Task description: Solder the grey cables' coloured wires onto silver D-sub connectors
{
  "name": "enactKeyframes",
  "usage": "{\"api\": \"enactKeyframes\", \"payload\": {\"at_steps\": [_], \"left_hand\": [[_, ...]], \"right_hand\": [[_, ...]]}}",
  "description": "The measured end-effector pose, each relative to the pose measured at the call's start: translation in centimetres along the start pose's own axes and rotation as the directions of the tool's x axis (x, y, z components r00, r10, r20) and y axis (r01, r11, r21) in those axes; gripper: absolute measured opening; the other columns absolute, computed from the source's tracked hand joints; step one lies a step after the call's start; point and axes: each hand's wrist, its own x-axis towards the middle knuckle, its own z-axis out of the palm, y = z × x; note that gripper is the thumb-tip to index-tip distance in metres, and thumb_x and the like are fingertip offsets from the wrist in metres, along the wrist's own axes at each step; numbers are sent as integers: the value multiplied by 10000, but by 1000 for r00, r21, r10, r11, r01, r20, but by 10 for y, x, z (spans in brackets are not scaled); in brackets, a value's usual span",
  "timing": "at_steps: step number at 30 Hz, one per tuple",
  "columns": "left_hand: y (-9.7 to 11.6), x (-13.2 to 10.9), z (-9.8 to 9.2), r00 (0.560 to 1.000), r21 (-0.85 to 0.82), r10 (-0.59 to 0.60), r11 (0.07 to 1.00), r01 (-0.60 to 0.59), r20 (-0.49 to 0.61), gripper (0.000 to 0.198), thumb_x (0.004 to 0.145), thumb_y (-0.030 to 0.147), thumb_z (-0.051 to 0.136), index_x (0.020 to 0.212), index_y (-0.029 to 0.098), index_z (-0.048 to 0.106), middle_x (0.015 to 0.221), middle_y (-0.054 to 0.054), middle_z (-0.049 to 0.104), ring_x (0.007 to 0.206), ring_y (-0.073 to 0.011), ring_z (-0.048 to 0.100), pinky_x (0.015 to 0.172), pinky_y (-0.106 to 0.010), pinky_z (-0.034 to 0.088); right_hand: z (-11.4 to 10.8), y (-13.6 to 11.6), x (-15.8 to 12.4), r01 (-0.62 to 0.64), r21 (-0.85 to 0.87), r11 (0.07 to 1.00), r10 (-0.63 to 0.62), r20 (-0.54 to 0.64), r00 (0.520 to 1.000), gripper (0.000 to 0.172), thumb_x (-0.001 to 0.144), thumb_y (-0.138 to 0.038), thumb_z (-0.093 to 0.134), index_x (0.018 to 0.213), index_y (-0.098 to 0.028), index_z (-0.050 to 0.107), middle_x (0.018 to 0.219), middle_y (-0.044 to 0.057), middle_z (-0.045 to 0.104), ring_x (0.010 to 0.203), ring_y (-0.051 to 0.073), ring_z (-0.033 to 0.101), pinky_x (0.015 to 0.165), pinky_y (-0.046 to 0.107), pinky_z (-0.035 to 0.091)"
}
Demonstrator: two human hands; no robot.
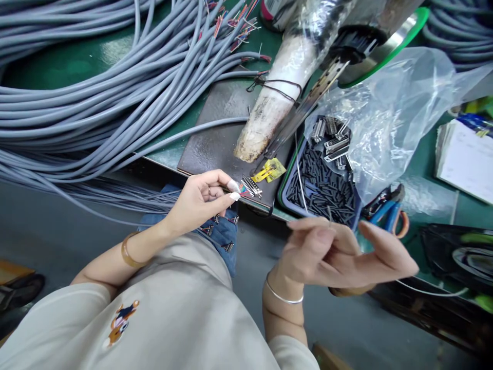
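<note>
My left hand (pixel 210 198) pinches the thin coloured wires (pixel 243 191) of a small multi-pin connector (pixel 251 187) between thumb and fingertip. The connector lies over the front edge of a dark plate, touching or very close to a yellow clip-like piece (pixel 265 172). My right hand (pixel 339 252) is raised at the front of a blue tray (pixel 283 198), slightly blurred. Its thumb and a finger are curled together, with a thin dark sliver at their tips; what it is stays unclear. The other fingers are bent outward. Short black tubes (pixel 321 182) and metal connectors (pixel 335 139) fill the tray.
Grey cables (pixel 115 113) cover the bench's left side. A wrapped white tube (pixel 269 108) slants down over the dark plate (pixel 215 123), beside a green-rimmed spool (pixel 385 61). Clear plastic (pixel 389 118), blue-handled pliers (pixel 387 213) and papers (pixel 468 156) lie to the right. Several connectors hang at my lap.
</note>
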Motion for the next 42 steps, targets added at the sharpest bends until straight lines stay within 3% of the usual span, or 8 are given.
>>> {"api": "enactKeyframes", "payload": {"at_steps": [3, 6, 9, 14, 24, 32, 35, 42], "left_hand": [[0, 1, 0, 1000, 3, 0, 1000, 0, 10, 204, 769, 242, 812, 848, 138, 654, 615, 36, 626, 476, -45, 557, 460, -142, 443], [-1, 0, 0, 999, -2, 6, 1000, -6, 33, 181, 744, 169, 790, 873, 134, 669, 618, 42, 609, 496, -45, 545, 492, -146, 469], [-3, -1, -2, 999, -25, 20, 1000, -19, 47, 194, 703, 90, 757, 876, 128, 678, 734, 10, 659, 538, -38, 548, 535, -149, 505], [-8, 1, -7, 995, -107, 37, 994, -27, 92, 191, 647, 25, 713, 796, 131, 659, 955, -38, 699, 604, -30, 589, 562, -136, 538], [-12, 7, -20, 982, -213, -26, 975, 66, 185, 164, 672, 133, 803, 740, 135, 653, 924, -34, 677, 499, -42, 613, 422, -128, 453], [-6, 6, -11, 998, -76, -11, 997, 16, 68, 259, 760, 323, 853, 787, 133, 680, 928, -54, 732, 492, -27, 576, 435, -140, 460], [-4, 8, -2, 999, -20, 42, 999, -43, -28, 276, 717, 296, 880, 744, 125, 665, 922, -56, 741, 475, -14, 532, 425, -144, 446], [-3, 13, 9, 967, 158, 211, 969, -188, -146, 161, 720, 207, 803, 703, 144, 655, 845, -49, 732, 695, -87, 635, 602, -172, 511]], "right_hand": [[4, -6, 4, 72, -82, 994, -72, -2, 997, 382, 898, -65, 693, 1221, -268, 666, 878, -21, 797, 682, 172, 779, 610, 277, 650], [11, -8, 7, 222, -181, 958, -185, 200, 962, 286, 826, -41, 779, 1037, -216, 698, 985, 19, 822, 819, 178, 805, 756, 258, 662], [17, -6, 8, 291, -166, 942, -237, 284, 929, 245, 825, -32, 775, 959, -205, 664, 1028, 56, 821, 842, 163, 802, 750, 225, 642], [25, -3, 2, 171, -163, 972, -134, 213, 968, 233, 843, -39, 752, 894, -223, 617, 967, 13, 820, 791, 136, 790, 697, 213, 625], [24, -1, -11, 257, -172, 951, -224, 190, 956, 206, 853, -85, 773, 965, -214, 658, 1015, 29, 825, 815, 148, 796, 723, 240, 644], [30, 2, -12, 89, -66, 994, -76, 178, 981, 218, 875, -69, 714, 1007, -225, 638, 1041, 40, 814, 893, 169, 791, 766, 288, 643], [33, 6, -13, 61, -21, 998, -56, 183, 981, 207, 872, -61, 696, 995, -215, 630, 1072, 65, 803, 943, 174, 783, 800, 291, 641], [39, 10, -9, 63, -49, 997, -55, 156, 986, 209, 857, -49, 682, 917, -229, 595, 1070, 43, 802, 946, 177, 786, 797, 294, 654]]}}
